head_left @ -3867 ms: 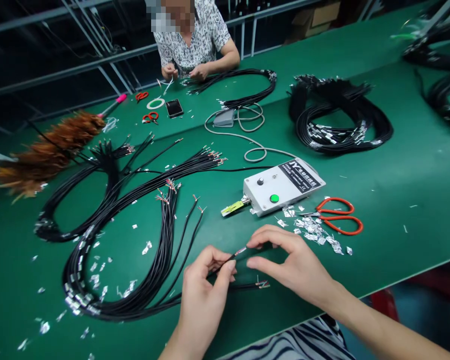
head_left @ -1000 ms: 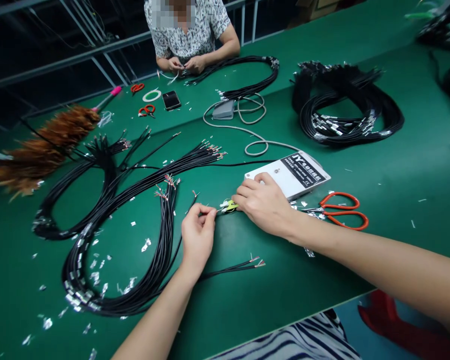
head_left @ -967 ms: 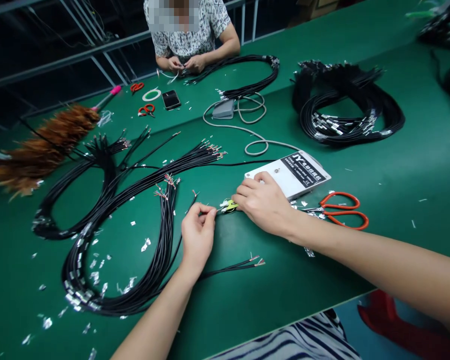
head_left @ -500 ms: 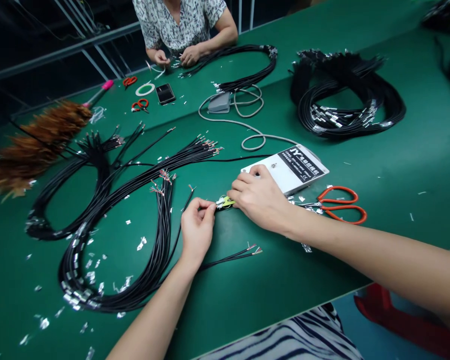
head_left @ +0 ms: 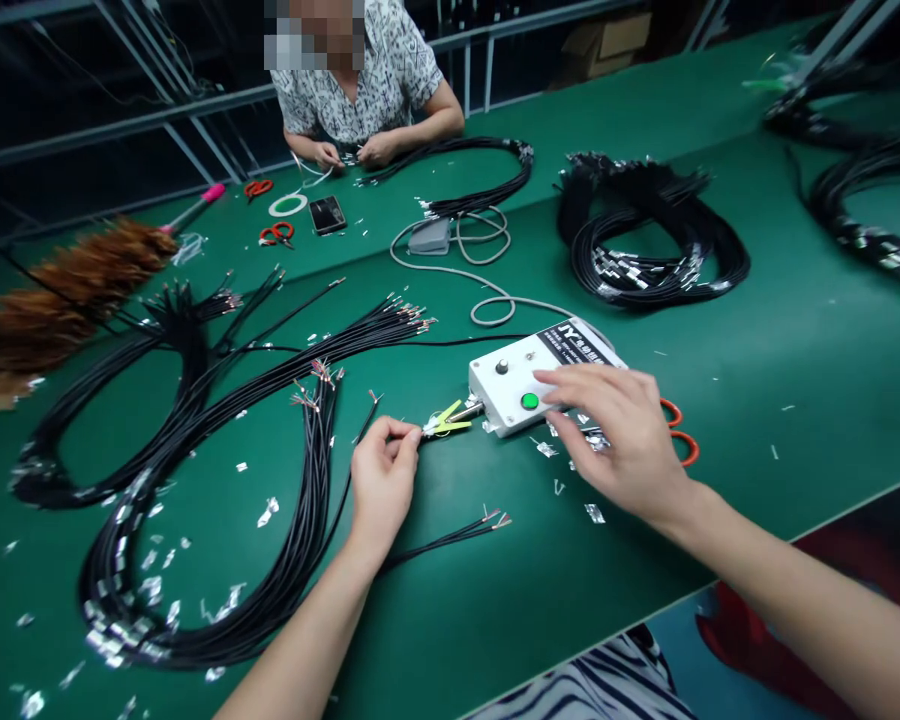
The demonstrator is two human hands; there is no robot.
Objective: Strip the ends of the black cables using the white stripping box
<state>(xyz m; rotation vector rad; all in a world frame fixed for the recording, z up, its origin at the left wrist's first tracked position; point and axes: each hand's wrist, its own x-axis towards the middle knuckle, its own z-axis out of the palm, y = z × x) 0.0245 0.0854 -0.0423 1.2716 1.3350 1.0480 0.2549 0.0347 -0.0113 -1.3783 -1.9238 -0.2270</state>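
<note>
My left hand pinches a black cable close to its end. Just beyond the fingertips, a small yellow clip sits at the cable's end, its two arms spread toward the white control box. A short metal shaft joins the clip to the box. My right hand is open, thumb and fingers apart, hovering over the box's right side beside its green button. Under and behind that hand lie orange-handled scissors, partly hidden. Two or three loose cables with bared coloured wires rest right of my left wrist.
Coiled black cable bundles lie left, with another coil at the back right. Foil scraps are scattered about. A grey pedal with its cord lies behind the box. A feather duster and a co-worker are across the table.
My right hand has let go of the yellow clip and moved right, opening over the box. The clip's arms now stand apart. My left hand keeps its pinch; the camera view has shifted.
</note>
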